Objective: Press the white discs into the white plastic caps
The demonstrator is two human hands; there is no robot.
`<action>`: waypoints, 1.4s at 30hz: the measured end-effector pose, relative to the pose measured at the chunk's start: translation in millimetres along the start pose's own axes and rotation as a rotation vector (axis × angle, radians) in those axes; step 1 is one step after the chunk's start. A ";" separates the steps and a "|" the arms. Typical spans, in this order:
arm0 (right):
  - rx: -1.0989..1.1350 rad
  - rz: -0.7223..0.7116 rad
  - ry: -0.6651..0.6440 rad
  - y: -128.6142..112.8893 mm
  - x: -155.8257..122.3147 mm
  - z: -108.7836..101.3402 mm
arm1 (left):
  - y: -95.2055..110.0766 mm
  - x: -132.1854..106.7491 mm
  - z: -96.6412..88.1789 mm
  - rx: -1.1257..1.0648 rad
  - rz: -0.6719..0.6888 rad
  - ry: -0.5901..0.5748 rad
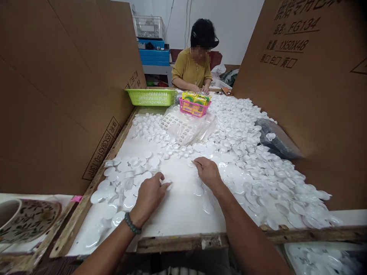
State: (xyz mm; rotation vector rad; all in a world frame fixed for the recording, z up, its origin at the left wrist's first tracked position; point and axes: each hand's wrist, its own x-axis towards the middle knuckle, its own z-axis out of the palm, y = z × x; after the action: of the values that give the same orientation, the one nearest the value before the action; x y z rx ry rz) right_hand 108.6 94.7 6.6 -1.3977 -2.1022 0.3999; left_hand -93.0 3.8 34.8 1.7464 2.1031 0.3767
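My left hand, with a green bead bracelet at the wrist, is over the white tabletop. Its thumb and fingers close on a small white plastic piece, partly hidden behind the thumb. Farther forward, my right hand pinches the edge of a small white plastic disc. Loose white discs lie below the right hand. Left of my left hand spreads a group of round white pieces, some overlapping. A much larger heap of white pieces covers the right side.
Tall cardboard walls flank the table, which has a wooden edge. Toward the back are a plastic bag, a pink basket with yellow packs and a green basket. A person works at the far end.
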 end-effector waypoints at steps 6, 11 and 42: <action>-0.146 -0.043 -0.202 -6.7 -6.0 -1.3 | 1.3 -2.7 -10.5 0.221 -0.020 0.023; -0.297 -0.092 -0.287 -13.0 -11.1 -3.5 | 6.0 1.3 -6.8 0.323 -0.001 0.095; 0.101 -0.161 -0.033 -17.7 -8.1 8.1 | 32.3 62.1 17.6 -0.016 0.329 0.052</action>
State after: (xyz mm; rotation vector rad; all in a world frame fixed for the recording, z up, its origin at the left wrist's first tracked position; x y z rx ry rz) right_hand 92.8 80.6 7.4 -1.1628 -2.1715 0.4594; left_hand -66.3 70.2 25.9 2.0969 1.8378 0.5329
